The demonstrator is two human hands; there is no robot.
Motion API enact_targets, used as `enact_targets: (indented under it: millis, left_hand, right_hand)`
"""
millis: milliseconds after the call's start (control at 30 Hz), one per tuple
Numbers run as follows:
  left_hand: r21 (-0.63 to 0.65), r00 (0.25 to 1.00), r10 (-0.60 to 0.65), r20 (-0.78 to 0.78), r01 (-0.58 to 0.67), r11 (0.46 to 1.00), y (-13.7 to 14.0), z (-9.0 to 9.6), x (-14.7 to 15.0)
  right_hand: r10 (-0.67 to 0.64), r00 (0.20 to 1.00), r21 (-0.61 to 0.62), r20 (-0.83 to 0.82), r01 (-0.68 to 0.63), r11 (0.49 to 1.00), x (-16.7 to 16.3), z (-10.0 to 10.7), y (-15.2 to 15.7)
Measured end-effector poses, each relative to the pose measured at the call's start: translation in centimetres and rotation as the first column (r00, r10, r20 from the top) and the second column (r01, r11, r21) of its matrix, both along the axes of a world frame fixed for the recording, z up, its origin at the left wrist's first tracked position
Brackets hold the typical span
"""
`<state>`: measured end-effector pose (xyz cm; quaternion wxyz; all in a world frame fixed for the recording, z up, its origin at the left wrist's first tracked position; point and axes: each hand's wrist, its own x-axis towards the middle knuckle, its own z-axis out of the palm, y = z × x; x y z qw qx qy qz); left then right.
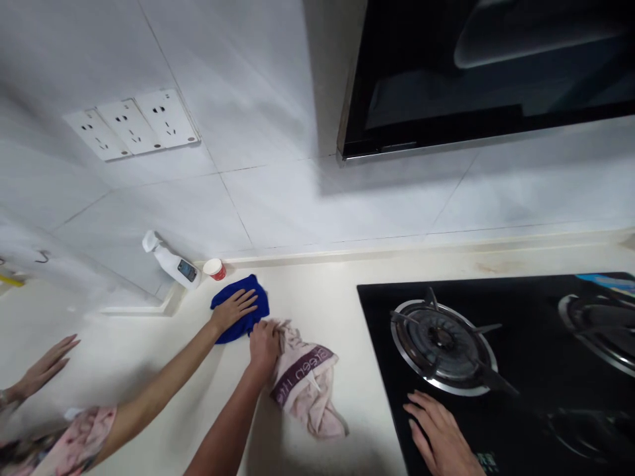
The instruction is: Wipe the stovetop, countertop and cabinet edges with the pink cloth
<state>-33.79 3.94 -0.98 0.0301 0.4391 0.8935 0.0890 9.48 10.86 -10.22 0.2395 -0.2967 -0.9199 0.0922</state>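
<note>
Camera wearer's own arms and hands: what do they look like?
Left hand and forearm: bare, no sleeve, glove or jewellery visible. Right hand: ungloved, no ring visible, cropped near the wrist. The pink floral fabric sleeve is a co-worker's.

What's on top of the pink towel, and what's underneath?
The wearer's left hand is on one end of the pink towel. Pale counter shows around it; whatever lies directly underneath is covered.

I see a bottle (177, 266) and cup (215, 269) left of centre, behind a cloth (243, 326); a towel (310, 383) lies to its right, a hob (530, 344) lower right.
</note>
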Motion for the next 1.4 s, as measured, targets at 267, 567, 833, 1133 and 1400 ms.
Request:
enact_targets:
  millis: [267,567,833,1133,1400]
  left_hand:
    - [0.037,0.995,-0.084,-0.059,0.086,0.996,7.7,-0.2,0.0]
    - [0.029,0.994,-0.099,-0.048,0.100,0.995,6.5,-3.7,1.2]
    - [0.121,0.981,-0.195,-0.016,0.196,0.973,11.3,-1.6,-1.8]
    - [0.179,0.942,-0.335,-0.025,0.333,0.926,2.3,-2.8,3.3]
    - [-0.030,0.980,-0.188,-0.066,0.186,0.982,6.5,-2.4,0.6]
  right_hand:
    - [0.013,1.000,0.042,-0.002,-0.013,0.999,0.0,-0.3,0.2]
    - [-0.015,1.000,0.009,0.004,0.014,1.000,-0.3,-0.1,-0.2]
    - [-0.018,1.000,0.001,-0.002,0.018,1.000,-0.5,0.5,-0.1]
    - [-0.028,1.000,-0.016,-0.002,0.028,0.999,-0.5,0.2,-0.2]
    - [-0.036,0.999,-0.005,-0.009,0.036,0.999,-0.6,0.4,-0.1]
